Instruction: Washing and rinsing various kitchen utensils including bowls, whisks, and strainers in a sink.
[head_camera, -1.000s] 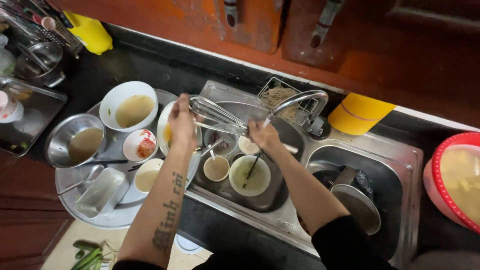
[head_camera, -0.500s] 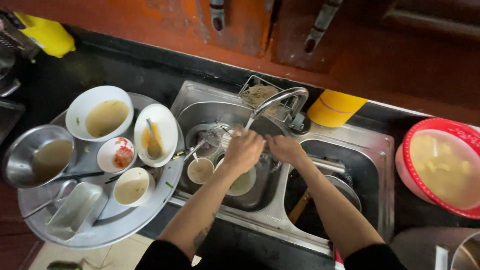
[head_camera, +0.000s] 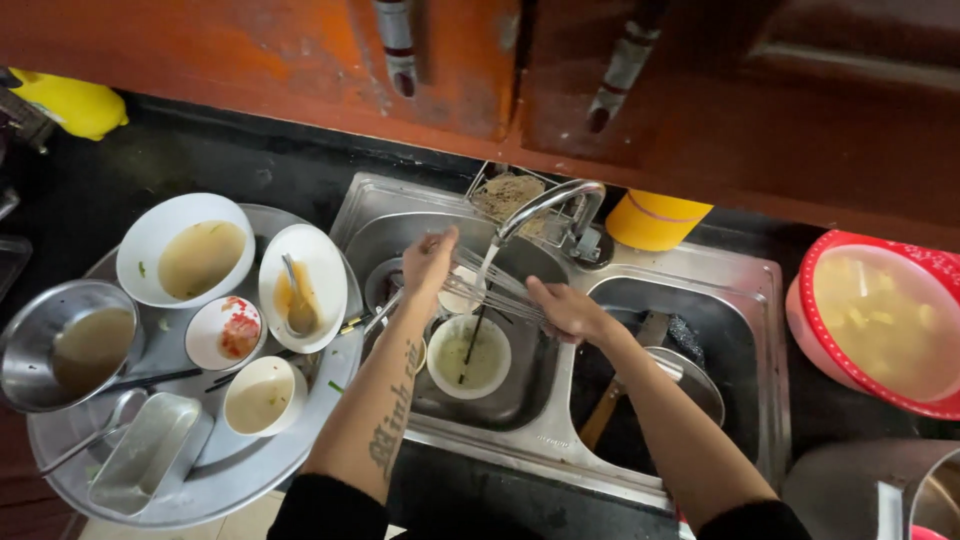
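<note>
My left hand (head_camera: 428, 262) and my right hand (head_camera: 563, 306) hold the two ends of a bundle of thin metal chopsticks (head_camera: 497, 285) over the left sink basin (head_camera: 375, 235). Water runs from the curved steel tap (head_camera: 548, 203) onto the bundle between my hands. Below it, inside the basin, stands a white bowl (head_camera: 470, 358) of cloudy liquid with one dark stick leaning in it. A second small dish lies half hidden under my left wrist.
A round metal tray (head_camera: 250, 475) at the left carries a large white soup bowl (head_camera: 185, 255), a plate with a spoon (head_camera: 303, 280), small sauce dishes and a steel bowl (head_camera: 65, 345). The right basin holds a pan (head_camera: 688, 385). A yellow cup (head_camera: 655, 220) and a red basket (head_camera: 880, 320) stand to the right.
My left hand left the tray and came to the sink. Both hands met at the tap, then drew apart along the chopsticks under the water.
</note>
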